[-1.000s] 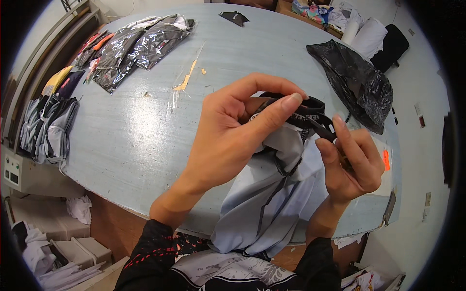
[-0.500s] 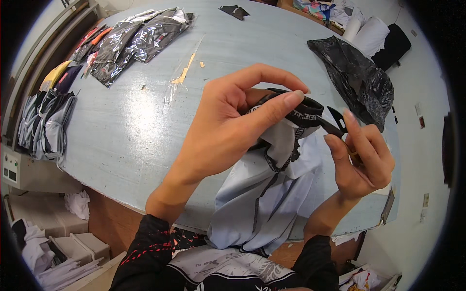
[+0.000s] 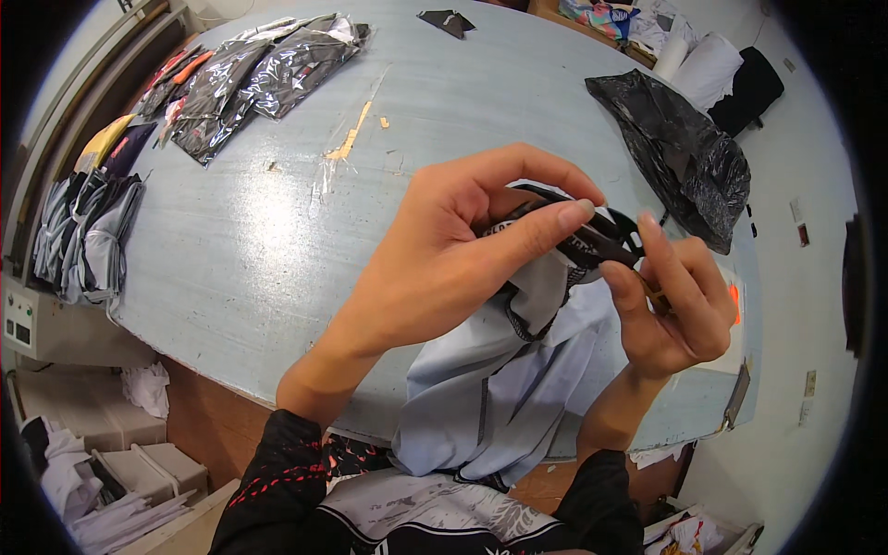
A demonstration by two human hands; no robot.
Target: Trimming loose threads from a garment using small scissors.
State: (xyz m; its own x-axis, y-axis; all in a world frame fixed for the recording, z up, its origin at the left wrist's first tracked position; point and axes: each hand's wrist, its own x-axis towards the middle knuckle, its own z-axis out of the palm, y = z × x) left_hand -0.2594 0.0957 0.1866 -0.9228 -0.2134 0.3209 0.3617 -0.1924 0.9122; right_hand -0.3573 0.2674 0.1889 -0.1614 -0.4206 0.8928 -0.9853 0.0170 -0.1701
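My left hand (image 3: 439, 254) is closed on the black edge of a light grey-blue garment (image 3: 453, 398), pinching it between thumb and fingers above the table. Black overlock stitching and a printed strip show along that edge. The rest of the fabric hangs down toward my lap. In my right hand (image 3: 680, 314) is a pair of black-bladed thread snips (image 3: 627, 227), gripped between thumb and fingers. Its blades lie up against the garment's black edge, close to my left thumb. Exactly what sits between the blades is hidden.
The pale blue table (image 3: 277, 305) carries clear-bagged dark garments (image 3: 287, 79) at the far left and tied garment bundles (image 3: 92, 236) at its left edge. A black plastic bag (image 3: 680, 153) lies at the right. One small dark scrap (image 3: 447, 22) rests at the far side.
My right hand and the snips have moved left, bringing the blades to the garment's edge. My left hand has shifted slightly down and right with the fabric.
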